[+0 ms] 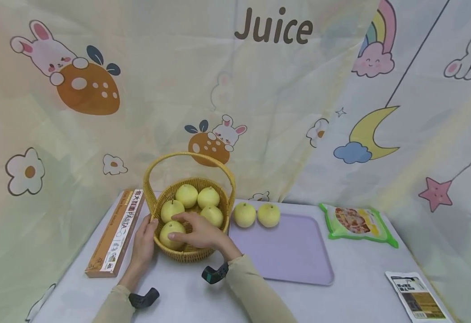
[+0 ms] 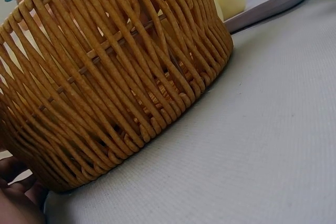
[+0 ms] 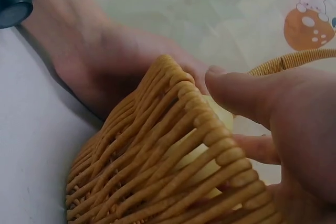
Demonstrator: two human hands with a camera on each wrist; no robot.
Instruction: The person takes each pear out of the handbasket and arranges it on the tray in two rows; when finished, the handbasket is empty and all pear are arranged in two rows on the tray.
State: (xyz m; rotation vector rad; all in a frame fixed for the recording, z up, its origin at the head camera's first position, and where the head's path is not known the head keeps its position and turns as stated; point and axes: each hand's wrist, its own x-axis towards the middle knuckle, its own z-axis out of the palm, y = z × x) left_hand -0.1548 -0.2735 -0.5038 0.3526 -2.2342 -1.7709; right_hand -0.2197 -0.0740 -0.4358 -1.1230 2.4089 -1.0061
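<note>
Key relation: the nearest pear (image 1: 169, 228) sits in the wicker basket (image 1: 184, 256), directly under the thumb and fingertips of the right hand (image 1: 198, 231), on the basket's left, near side; it is round, so no long axis to match (stem points up). The right hand is the nearer; its thumb and fingers are apart, spanning the fruit, but I cannot tell whether they press on it. The left hand (image 1: 143, 242) holds the basket's left wall, fingers against the weave. 4 other pears (image 1: 187, 196) lie behind. Writing: "Juice" on the backdrop (image 1: 273, 27); "PASTA" along the long box (image 1: 116, 233), smaller lettering unclear; print on the pouch (image 1: 417, 296) too small to read.
</note>
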